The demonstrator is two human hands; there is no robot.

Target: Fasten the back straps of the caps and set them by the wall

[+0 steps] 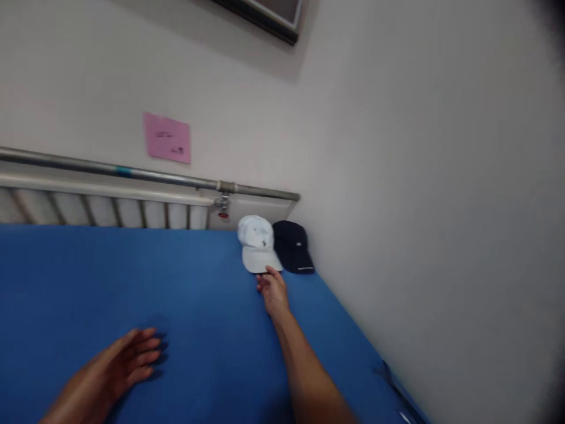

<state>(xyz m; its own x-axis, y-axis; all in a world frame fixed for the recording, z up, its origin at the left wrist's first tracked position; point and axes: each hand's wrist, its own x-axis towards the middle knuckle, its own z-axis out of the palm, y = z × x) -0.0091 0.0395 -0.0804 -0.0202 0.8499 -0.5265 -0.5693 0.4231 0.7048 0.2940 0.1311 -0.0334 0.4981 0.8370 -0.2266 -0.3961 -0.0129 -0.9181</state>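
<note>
A white baseball cap (255, 234) with a small dark emblem sits at the far end of the blue tabletop (189, 306). Beside it, on the right and partly behind it, is a dark navy cap (291, 241) with small light markings. My right hand (273, 292) reaches out to the white cap, its fingers closed at the front edge of the brim. One fingertip overlaps the brim; the contact underneath is hidden. My left hand (130, 360) is over the near left of the tabletop, fingers apart and slightly curved, holding nothing.
A grey wall (419, 194) borders the table on the right. Behind the table run a metal pipe (176, 176) with a valve (223, 206) and a white radiator (106, 211). A pink note (168, 138) hangs above. Dark, blurred items (399, 388) lie along the right edge.
</note>
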